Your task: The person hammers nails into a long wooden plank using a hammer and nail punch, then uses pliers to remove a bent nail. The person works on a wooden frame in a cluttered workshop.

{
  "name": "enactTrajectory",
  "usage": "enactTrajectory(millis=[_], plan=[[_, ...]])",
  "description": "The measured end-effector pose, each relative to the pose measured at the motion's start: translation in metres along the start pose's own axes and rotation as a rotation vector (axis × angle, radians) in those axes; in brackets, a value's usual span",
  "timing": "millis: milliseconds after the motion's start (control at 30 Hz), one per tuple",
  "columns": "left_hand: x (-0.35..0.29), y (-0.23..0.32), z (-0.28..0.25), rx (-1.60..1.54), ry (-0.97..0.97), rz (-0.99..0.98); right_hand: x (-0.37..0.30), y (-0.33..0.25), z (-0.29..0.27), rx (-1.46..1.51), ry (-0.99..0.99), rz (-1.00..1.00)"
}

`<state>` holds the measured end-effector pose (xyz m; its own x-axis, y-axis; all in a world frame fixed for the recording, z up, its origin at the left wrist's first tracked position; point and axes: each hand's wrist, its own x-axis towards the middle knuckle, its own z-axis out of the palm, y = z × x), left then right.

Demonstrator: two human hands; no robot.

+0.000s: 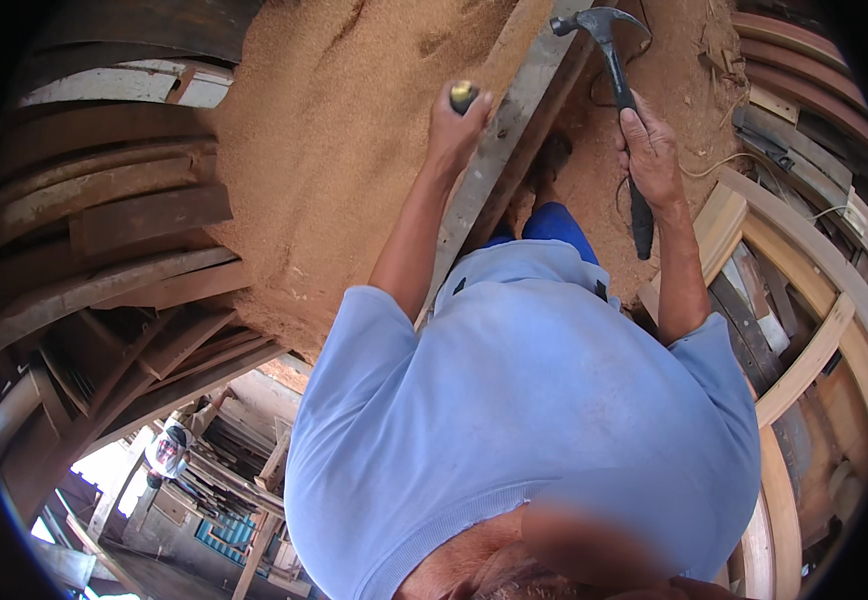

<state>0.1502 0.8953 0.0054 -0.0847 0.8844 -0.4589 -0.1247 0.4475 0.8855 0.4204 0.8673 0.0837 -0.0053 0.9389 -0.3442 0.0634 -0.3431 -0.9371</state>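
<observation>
My right hand [653, 158] is wrapped round the dark grip of a claw hammer [609, 58], which is held upright in view with its head toward the top. Closed in a fist, my left hand [451, 130] grips a tool with a rounded black-and-yellow handle end [464, 97]. The rest of that tool is hidden by the fist, so its kind cannot be told. Between the two hands a long wooden beam [531, 105] runs diagonally, nearest to my left hand. The hammer head appears over the beam's far end, and I cannot tell whether they touch.
Sawdust [339, 160] covers the ground on the left. Stacked boards [144, 215] line the left side. A pale wooden frame [804, 360] stands at the right, with a thin cable [724, 165] near it. Another person [167, 450] is in the background at lower left.
</observation>
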Motion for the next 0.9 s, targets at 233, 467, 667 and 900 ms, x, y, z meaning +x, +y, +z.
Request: enactTrajectory(millis=[233,467,667,900], plan=[[0.073,-0.035,0.040,0.091,-0.189,0.176,0.017,-0.026,0.024,0.098,-0.048,-0.006],[0.068,-0.041,0.040,0.018,-0.201,-0.009,0.038,-0.034,0.009,0.061,-0.077,-0.057],[0.074,-0.046,0.037,0.123,-0.313,0.060,0.058,-0.002,0.011,-0.550,-0.117,-0.355],[0.075,-0.026,0.051,0.394,-0.494,0.090,0.051,-0.047,-0.009,-0.309,-0.131,0.011]])
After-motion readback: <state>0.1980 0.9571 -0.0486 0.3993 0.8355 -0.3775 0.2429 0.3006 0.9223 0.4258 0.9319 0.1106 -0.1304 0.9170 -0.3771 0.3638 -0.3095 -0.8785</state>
